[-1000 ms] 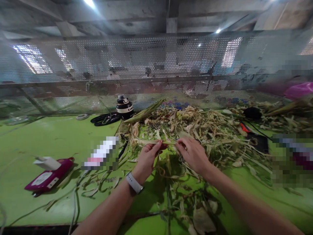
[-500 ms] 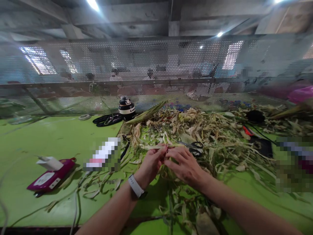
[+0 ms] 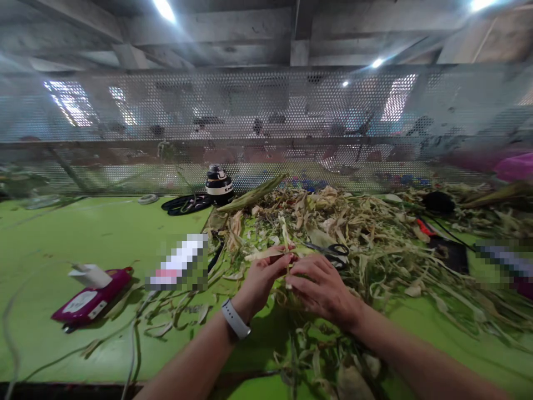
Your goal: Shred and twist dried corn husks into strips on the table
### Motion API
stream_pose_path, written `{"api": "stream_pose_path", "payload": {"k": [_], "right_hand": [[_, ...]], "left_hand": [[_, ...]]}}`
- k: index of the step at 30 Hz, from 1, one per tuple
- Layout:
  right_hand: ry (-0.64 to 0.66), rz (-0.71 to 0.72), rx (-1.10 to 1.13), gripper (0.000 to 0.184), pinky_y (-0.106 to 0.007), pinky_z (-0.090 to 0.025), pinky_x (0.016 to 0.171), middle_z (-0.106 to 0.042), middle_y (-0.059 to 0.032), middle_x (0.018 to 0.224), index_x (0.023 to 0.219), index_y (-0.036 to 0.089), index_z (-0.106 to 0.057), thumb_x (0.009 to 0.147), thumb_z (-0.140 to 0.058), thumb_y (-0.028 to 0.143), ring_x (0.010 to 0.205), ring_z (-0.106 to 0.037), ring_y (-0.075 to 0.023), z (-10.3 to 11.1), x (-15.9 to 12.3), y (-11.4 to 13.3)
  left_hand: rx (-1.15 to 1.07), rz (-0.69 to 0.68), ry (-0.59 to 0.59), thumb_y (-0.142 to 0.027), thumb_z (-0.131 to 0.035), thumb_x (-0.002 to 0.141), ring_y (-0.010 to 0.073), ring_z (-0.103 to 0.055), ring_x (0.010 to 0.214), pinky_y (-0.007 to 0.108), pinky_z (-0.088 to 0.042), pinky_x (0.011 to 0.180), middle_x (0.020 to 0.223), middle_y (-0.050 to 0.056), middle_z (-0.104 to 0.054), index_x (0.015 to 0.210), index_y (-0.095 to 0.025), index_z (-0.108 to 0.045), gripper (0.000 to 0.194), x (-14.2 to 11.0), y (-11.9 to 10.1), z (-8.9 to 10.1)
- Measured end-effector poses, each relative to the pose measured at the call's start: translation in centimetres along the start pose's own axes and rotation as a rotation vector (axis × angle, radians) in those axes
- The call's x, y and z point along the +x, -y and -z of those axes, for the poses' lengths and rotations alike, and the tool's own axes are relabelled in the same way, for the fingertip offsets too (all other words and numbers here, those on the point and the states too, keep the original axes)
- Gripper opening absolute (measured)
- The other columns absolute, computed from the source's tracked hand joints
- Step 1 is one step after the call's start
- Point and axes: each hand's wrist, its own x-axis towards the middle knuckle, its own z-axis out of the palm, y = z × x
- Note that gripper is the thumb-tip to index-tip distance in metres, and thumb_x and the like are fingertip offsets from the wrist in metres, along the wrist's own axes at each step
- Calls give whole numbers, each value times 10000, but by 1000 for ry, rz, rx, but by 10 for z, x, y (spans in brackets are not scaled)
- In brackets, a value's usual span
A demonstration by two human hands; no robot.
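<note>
On the green table (image 3: 83,233), at the near edge of the husk pile (image 3: 366,233): your left hand (image 3: 262,278) pinched 1 pale husk strip (image 3: 266,254). Your right hand (image 3: 320,289) touched it, fingers curled on the same strip; scissors (image 3: 333,251) lay just beyond.

My hands meet at the near edge of the leaf heap.

My left hand (image 3: 262,278) and right hand (image 3: 318,286) touch over a leaf strip (image 3: 266,254). Scissors (image 3: 333,251) lie just behind, on the heap (image 3: 375,233). A tissue pack (image 3: 89,294) sits far left on the table (image 3: 83,233); a mesh screen (image 3: 266,128) stands behind everything.
</note>
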Motion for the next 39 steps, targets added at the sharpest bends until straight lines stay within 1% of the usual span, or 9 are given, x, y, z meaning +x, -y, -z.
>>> {"api": "stream_pose_path", "payload": {"k": [5, 8, 14, 18, 21, 27, 32, 36, 39], "right_hand": [[-225, -271, 125, 44, -334, -441, 761, -619, -47, 857, 833, 204, -597, 811, -565, 182, 833, -544, -180, 0, 2, -4], [-282, -460, 236, 58, -334, -446, 760, -586, -64, 870, 785, 198, -571, 831, -540, 216, 855, -542, -189, -4, 2, -10], [-189, -689, 329, 172, -262, -412, 631, -489, -9, 723, 719, 199, -497, 863, -491, 292, 681, -489, -146, -11, 1, -17], [-151, -731, 402, 207, -245, -381, 570, -458, 16, 649, 706, 205, -476, 873, -462, 327, 607, -445, -134, -14, 0, -14], [-152, -765, 465, 220, -239, -371, 541, -444, 29, 615, 713, 209, -462, 871, -458, 362, 570, -436, -127, -16, 0, -12], [-137, -844, 542, 234, -247, -408, 556, -535, 0, 668, 758, 194, -494, 859, -458, 402, 599, -508, -137, -19, 0, -15], [4, -842, 396, 257, -241, -393, 505, -562, 3, 624, 814, 179, -564, 803, -546, 435, 553, -523, -141, -13, 0, -16], [100, -593, 135, 168, -263, -416, 602, -603, -31, 726, 798, 190, -622, 834, -541, 333, 681, -559, -165, -4, -1, -15], [90, -391, -72, 177, -302, -416, 678, -595, -57, 790, 809, 198, -629, 869, -498, 301, 751, -549, -187, 3, 1, -15]], "left_hand": [[87, -19, 7, -209, -722, 640, 177, -609, 828, 304, -474, 795, 885, 57, -684, 912, -143, -654, 289, -2, -2, -4], [157, -66, 57, -193, -689, 656, 212, -602, 901, 338, -473, 842, 952, 71, -677, 897, -161, -682, 243, -4, -4, -6], [321, -67, 21, -163, -604, 688, 221, -605, 902, 314, -477, 831, 981, 69, -679, 814, -200, -718, 174, -8, -10, -8], [342, -97, 35, -218, -663, 682, 218, -593, 935, 319, -443, 869, 962, 75, -683, 892, -172, -695, 217, -6, -5, -7], [279, -68, 55, -253, -732, 622, 195, -607, 844, 322, -464, 823, 878, 57, -692, 878, -161, -680, 276, -3, 1, -7], [195, -53, 73, -270, -746, 606, 166, -602, 761, 292, -479, 743, 815, 54, -681, 868, -143, -679, 299, -1, 3, -9], [176, -43, -39, -265, -761, 573, 145, -593, 711, 280, -473, 723, 740, 34, -675, 807, -133, -670, 283, 3, 0, -5], [217, -56, -161, -270, -735, 584, 139, -579, 683, 265, -482, 645, 705, 1, -642, 819, -156, -644, 277, 7, -2, 1], [338, -29, -130, -266, -695, 620, 132, -550, 650, 239, -458, 582, 704, 2, -621, 831, -162, -639, 242, 7, -3, 4]]}}
